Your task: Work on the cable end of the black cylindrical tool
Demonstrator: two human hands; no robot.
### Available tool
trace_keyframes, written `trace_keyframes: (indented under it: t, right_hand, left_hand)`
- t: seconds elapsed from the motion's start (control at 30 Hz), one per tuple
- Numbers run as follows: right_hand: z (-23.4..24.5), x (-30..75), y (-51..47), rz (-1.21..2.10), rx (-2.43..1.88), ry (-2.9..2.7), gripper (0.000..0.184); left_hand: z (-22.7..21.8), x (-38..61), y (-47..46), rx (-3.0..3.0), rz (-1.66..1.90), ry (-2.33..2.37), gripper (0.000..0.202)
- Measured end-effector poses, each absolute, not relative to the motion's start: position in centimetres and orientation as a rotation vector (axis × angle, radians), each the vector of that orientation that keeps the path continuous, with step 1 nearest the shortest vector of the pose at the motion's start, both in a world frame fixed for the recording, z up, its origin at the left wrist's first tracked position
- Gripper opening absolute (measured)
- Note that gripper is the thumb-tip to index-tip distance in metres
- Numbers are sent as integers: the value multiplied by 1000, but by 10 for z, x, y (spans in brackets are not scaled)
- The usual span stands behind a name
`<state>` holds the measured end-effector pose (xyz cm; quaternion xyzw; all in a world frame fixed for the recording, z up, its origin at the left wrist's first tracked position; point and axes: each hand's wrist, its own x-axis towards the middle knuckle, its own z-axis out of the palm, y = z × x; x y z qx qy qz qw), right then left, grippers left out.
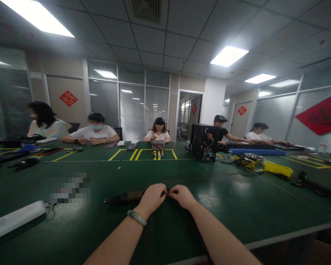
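A dark electric screwdriver (127, 197) with a brownish grip lies on the green table, its narrow tip pointing left. My left hand (154, 197) is closed around its rear end, which the fingers mostly hide. Close beside it, my right hand (183, 195) pinches the end of a black cord (191, 221). That cord runs down under my right forearm toward the near table edge. Both sets of fingertips almost meet; whether cord and screwdriver are joined is hidden. A green and white bangle (137, 217) circles my left wrist.
A white power strip (19, 219) lies at the near left. Ahead to the right stands a black computer case (204, 142), with yellow trays (278, 169) beyond it. Several people sit around the far side. A dark tool (317, 187) rests at the right edge.
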<state>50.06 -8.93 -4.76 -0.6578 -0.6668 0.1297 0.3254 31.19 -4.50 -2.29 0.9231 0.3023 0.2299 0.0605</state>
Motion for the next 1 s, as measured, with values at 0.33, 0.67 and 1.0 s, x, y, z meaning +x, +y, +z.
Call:
trace_keyframes:
  t: [0.33,0.67,1.0]
  right_hand:
    - [-49,499,-88,331,-1718,-1732,11]
    - [-51,501,-87,336,-1670,-1737,12]
    - [-50,501,-88,345,-1676,-1753,13]
  left_hand:
    - [-23,312,-44,2810,716,884,10]
    - [-25,312,-43,2778,758,875,7]
    - [-23,312,-45,2775,722,924,11]
